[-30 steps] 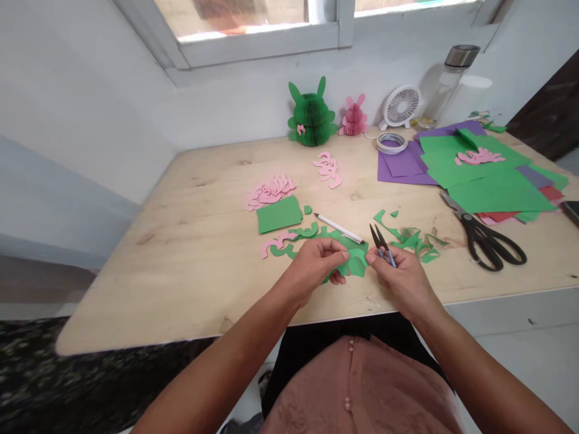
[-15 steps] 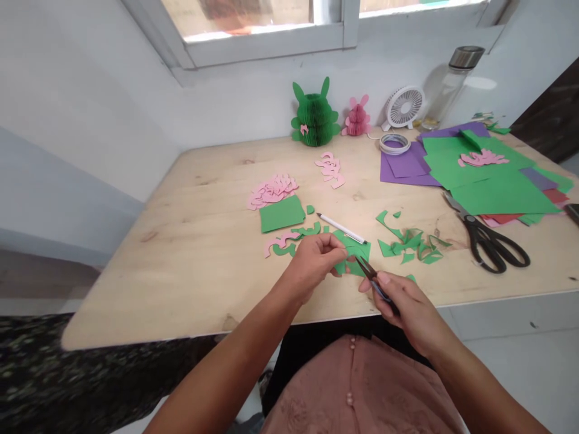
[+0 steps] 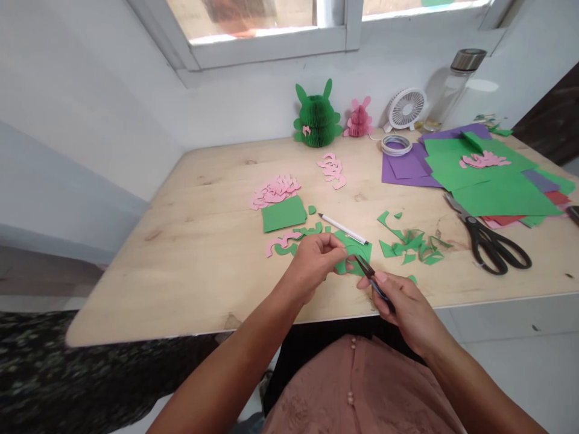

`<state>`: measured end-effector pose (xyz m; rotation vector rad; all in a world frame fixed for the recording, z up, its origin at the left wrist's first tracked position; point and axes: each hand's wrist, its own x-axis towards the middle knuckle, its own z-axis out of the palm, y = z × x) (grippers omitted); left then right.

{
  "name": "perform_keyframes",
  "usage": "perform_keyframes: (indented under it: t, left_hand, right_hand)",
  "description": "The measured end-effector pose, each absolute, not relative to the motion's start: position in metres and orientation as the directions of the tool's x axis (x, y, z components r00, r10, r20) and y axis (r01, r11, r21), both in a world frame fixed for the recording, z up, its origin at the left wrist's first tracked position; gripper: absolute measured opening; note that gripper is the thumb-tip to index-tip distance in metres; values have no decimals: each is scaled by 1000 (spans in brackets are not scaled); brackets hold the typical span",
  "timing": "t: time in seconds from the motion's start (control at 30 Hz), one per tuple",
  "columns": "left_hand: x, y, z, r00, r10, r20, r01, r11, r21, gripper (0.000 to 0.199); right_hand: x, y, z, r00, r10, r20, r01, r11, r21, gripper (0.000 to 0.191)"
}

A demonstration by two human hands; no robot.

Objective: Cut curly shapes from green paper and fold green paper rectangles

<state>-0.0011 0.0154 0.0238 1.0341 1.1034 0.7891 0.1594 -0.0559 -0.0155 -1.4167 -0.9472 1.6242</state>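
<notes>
My right hand is closed around needle-nose pliers with dark jaws pointing up and left. Close to the jaw tips, the fingertips of my left hand pinch what looks like a thin wire, its loop barely visible. Under both hands lies a green paper sheet, partly covered by my left fingers. Behind it rests a white pen. Green cut-out pieces and a pink curved cut-out lie just left of my left hand.
Green scraps and black-handled scissors lie to the right, near stacked green paper. Pink cut-outs sit beside a green rectangle. A green paper figure, small fan and glass bottle stand along the wall.
The view has shifted slightly, so everything on the table appears a little to the right. The plier tips stay near my left fingertips, and both hands keep their grips.
</notes>
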Motion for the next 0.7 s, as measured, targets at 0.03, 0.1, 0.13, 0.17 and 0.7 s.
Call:
perform_keyframes:
  t: [0.03, 0.1, 0.13, 0.17, 0.7]
  left_hand:
    - [-1, 15, 24, 280, 904, -323, -15, 341, 940, 12]
    - [1, 14, 24, 278, 905, -322, -26, 342, 939, 13]
    - [1, 14, 24, 275, 906, -320, -36, 343, 939, 13]
    - [1, 14, 24, 270, 908, -320, -45, 344, 938, 13]
    - [0, 14, 24, 317, 881, -350, -68, 389, 919, 12]
  right_hand:
    - [159, -56, -16, -79, 902, -424, -85, -430, -899, 51]
    - [158, -55, -16, -65, 903, -425, -98, -430, -898, 50]
    - [158, -55, -16, -61, 903, -424, -104, -429, -898, 50]
    - [158, -56, -17, -59, 904, -424, -108, -428, -898, 50]
    - [159, -56, -21, -38, 910, -414, -100, -416, -904, 50]
